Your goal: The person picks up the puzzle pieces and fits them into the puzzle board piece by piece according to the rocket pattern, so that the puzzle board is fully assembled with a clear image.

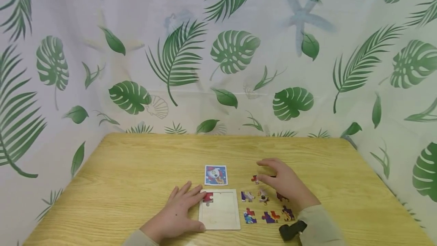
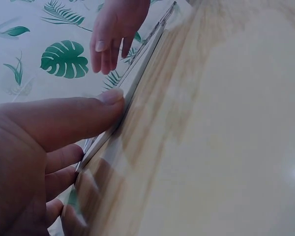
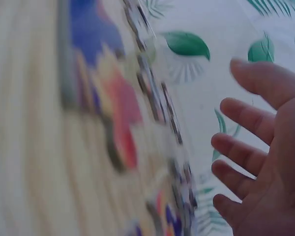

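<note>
Fingers spread, my left hand (image 1: 181,212) rests along the left side of a pale square puzzle tray (image 1: 222,217). In the left wrist view its thumb (image 2: 83,118) touches the tray's edge. One red jigsaw piece (image 1: 208,197) lies in the tray's upper left corner. My right hand (image 1: 286,181) hovers over the loose pieces to the right, thumb and fingers apart, holding nothing. Nearest its thumb is a small red and white jigsaw piece (image 1: 254,178). The right wrist view shows the hand (image 3: 270,152) with fingers loosely extended beside a blurred jigsaw piece (image 3: 120,98).
Several loose jigsaw pieces, among them a blue and red one (image 1: 250,216) and a purple and orange one (image 1: 271,217), lie in rows right of the tray. A picture card (image 1: 216,175) lies behind it on the wooden table (image 1: 136,170). A leaf-patterned curtain (image 1: 239,105) hangs behind.
</note>
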`<state>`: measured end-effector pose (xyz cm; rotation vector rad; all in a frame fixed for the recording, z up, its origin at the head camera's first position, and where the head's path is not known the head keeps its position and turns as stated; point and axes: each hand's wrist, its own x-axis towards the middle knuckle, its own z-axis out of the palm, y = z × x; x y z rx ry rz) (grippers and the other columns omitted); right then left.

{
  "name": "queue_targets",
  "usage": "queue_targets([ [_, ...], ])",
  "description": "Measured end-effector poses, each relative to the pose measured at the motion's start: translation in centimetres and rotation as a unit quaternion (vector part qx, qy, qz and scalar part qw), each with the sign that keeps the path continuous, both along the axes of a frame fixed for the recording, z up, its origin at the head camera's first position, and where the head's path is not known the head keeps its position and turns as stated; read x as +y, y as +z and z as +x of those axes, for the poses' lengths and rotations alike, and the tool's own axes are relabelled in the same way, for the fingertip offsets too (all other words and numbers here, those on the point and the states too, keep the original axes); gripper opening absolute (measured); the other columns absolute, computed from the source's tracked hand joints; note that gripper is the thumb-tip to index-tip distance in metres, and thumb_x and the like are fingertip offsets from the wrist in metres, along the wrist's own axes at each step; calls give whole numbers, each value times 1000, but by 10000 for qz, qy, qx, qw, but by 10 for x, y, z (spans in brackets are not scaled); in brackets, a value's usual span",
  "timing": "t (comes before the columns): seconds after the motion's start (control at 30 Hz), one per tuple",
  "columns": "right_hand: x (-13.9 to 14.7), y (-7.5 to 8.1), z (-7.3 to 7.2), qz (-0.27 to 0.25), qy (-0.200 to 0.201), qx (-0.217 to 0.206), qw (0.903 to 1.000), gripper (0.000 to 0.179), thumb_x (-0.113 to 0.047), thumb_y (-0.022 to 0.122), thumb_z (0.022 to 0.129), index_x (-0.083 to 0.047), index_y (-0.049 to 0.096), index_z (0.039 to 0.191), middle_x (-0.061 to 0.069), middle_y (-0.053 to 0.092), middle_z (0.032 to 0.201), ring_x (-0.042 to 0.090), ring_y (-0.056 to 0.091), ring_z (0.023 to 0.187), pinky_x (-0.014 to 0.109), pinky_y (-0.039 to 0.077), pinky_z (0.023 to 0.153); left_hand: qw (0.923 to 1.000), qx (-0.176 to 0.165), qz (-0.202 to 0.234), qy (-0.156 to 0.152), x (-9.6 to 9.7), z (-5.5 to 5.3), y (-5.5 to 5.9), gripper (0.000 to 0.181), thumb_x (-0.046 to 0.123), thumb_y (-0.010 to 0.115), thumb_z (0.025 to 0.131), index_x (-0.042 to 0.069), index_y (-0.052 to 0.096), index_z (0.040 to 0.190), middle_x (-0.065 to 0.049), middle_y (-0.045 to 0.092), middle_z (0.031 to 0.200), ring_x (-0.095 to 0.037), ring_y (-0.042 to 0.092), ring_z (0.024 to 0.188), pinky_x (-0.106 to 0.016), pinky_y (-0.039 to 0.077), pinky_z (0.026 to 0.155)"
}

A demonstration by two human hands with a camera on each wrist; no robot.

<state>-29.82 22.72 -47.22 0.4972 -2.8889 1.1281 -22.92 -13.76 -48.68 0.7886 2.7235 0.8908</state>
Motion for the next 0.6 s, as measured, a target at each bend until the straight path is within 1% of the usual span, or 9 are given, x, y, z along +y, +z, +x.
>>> queue_targets([
  [0.1, 11, -5, -3, 25, -127, -143, 9998, 52, -38, 67, 98, -14, 58, 144, 14, 47, 150, 43, 40, 139, 66, 34, 109, 10000, -37, -18, 15, 0, 0, 0, 93, 59, 78, 77, 14, 47, 153, -7, 35, 162, -40, 13, 152, -66, 1, 117],
  [0.2, 17, -9, -4, -9, -109, -312, 9995, 49, -34, 67, 99, -14, 58, 143, 15, 46, 150, 43, 39, 139, 66, 32, 109, 10000, -76, -26, 19, 0, 0, 0, 93, 58, 78, 77, 13, 47, 153, -7, 34, 162, -40, 12, 152, -67, 0, 117],
  [0.37, 17, -14, -5, 232, -54, -216, 9995, 45, -29, 68, 97, -14, 62, 139, 18, 45, 148, 47, 37, 137, 69, 31, 108, 10000, -63, -46, 10, 0, -1, 0, 94, 59, 77, 77, 13, 46, 153, -8, 33, 162, -40, 12, 152, -67, 0, 117],
  [0.47, 14, -15, -4, 416, -75, -141, 9990, 43, -29, 69, 97, -14, 64, 137, 21, 43, 149, 50, 35, 137, 70, 32, 106, 10000, -33, -65, -5, 0, -2, -1, 94, 59, 77, 77, 13, 46, 153, -8, 33, 162, -40, 12, 152, -67, 0, 117],
  [0.6, 10, -13, -3, 477, -65, -143, 9987, 38, -27, 68, 97, -16, 67, 133, 22, 41, 150, 51, 33, 138, 70, 34, 105, 10000, -48, -69, -5, -1, -2, -1, 93, 59, 77, 78, 14, 46, 153, -8, 33, 162, -40, 12, 152, -67, 0, 117],
])
